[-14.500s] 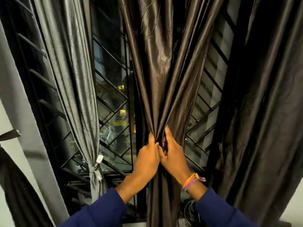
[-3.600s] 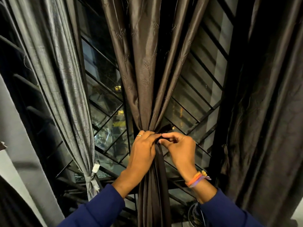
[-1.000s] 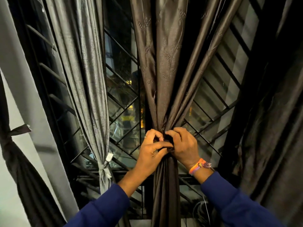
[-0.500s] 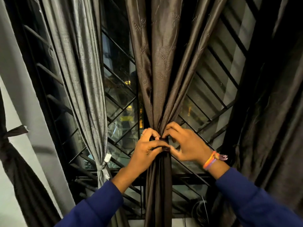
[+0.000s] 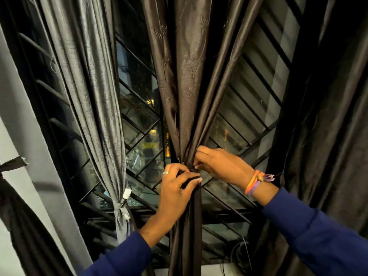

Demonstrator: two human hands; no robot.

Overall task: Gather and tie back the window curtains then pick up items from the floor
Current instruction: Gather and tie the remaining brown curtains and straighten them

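A dark brown satin curtain (image 5: pixel 187 80) hangs in the middle of the window, gathered into a tight bunch at hand height. My left hand (image 5: pixel 175 193) grips the bunch from the left, fingers wrapped around a dark tie band (image 5: pixel 192 174) at the gather. My right hand (image 5: pixel 221 166) pinches the fabric and band from the right, just above the left hand. Both hands touch at the gather. The band's ends are hidden under my fingers. No floor items show.
A grey curtain (image 5: pixel 89 86) hangs to the left, tied low with a knot (image 5: pixel 122 208). Another dark curtain (image 5: pixel 328 126) hangs loose at the right. Black diagonal window grille bars (image 5: pixel 139 126) stand behind. A tied dark curtain (image 5: pixel 23 226) is at far left. Cables (image 5: pixel 242 257) lie below.
My right hand has shifted slightly up and right on the gather and my left hand has slid a little lower. The view has moved closer to the brown curtain.
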